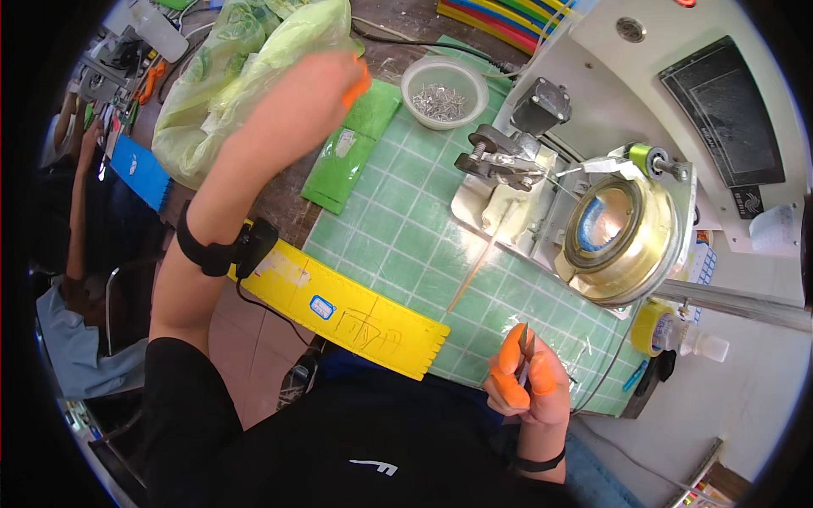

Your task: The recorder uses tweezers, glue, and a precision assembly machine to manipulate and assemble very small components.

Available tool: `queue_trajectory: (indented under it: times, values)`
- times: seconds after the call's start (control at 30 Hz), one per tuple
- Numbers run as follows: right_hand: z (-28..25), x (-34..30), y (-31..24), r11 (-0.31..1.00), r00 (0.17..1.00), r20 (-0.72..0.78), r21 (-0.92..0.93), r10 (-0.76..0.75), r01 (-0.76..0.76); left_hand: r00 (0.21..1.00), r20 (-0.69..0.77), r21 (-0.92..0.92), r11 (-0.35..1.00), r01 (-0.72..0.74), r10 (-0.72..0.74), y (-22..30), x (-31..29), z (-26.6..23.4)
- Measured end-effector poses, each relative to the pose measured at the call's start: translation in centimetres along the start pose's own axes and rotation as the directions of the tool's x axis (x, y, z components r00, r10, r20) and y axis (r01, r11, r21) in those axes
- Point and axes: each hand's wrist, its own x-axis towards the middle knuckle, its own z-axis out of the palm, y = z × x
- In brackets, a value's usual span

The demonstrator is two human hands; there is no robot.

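Note:
My right hand [532, 381], with orange finger cots, is closed around small pointed metal tweezers [527, 343], tips up, at the near right edge of the mat. My left hand [309, 93] is raised at the far left, in front of a crumpled light green plastic bag [229, 76]. It looks curled and is slightly blurred; one orange cot shows, and what its fingers hold, if anything, is hidden. Just right of it lies a flat green strip [347, 157]. A round bowl [445, 91] of small metal pins stands farther right.
A machine with a clamp [504, 161], a round brass-coloured bowl [622, 241] and a dark screen [724, 110] fills the right. A thin stick [472, 275] crosses the green gridded mat [398, 229]. A yellow strip [339, 313] lies along the near edge. Another person's arm [82, 186] shows far left.

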Motion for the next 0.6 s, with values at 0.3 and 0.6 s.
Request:
queue_trajectory:
  times: [0.3,0.6]
  values:
    - [-0.7,-2.3,-0.3,0.944,0.971,-0.160,-0.306,-0.177,0.122,0.939,0.337,0.362,0.912,-0.195,0.067,0.1,-1.6,0.6]
    - [-2.0,-3.3,-0.9,-0.034,0.625,-0.101,-0.979,-0.774,-0.201,0.934,0.343,-0.060,0.990,0.128,-0.100,6.9,-4.8,-11.4]
